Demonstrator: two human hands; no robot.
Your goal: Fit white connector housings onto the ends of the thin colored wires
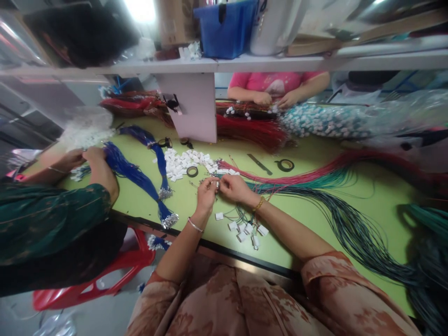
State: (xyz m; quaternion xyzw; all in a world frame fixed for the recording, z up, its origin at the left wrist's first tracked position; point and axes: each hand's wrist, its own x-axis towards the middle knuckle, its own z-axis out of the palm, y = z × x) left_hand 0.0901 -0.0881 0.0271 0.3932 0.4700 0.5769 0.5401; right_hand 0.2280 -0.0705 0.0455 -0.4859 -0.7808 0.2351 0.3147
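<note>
fingers of left hand (pixel 206 195) pinch white connector (pixel 217 185) (right hand (pixel 236 189) just beside)

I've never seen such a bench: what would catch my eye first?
Probably the blue wire bundles at left on the green tabletop, and the blue bin on the shelf above. Centrally, white connectors lie heaped beyond the wearer's left hand, which meets the right hand at a small white piece.
</note>
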